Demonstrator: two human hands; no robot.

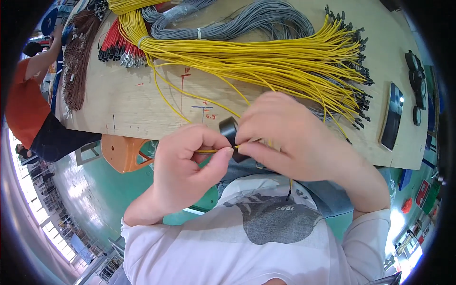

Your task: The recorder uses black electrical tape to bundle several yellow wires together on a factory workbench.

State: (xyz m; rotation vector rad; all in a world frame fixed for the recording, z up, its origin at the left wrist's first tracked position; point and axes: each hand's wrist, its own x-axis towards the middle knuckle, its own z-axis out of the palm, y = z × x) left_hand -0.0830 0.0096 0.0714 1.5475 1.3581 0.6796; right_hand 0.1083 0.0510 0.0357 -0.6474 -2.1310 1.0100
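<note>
Both of my hands are held together over the table's near edge, working on a thin yellow cable (206,151). My left hand (183,166) is closed, thumb and forefinger pinching the cable. My right hand (289,135) pinches the same cable close to the left fingertips, its other fingers curled. Between the hands sits a roll of black tape (229,129), touching the right fingers; whether they grip it or a strip of its tape I cannot tell. A yellow cable end with a dark tip (289,192) hangs below my right hand, in front of my shirt.
A large bundle of yellow cables (256,54) with black connectors spreads across the wooden table (128,104). Behind it lie grey cables (237,23); red ones (115,47) and brown ones (76,71) are left. A phone (392,116) and tape rolls (417,88) lie right. A co-worker (33,99) stands left.
</note>
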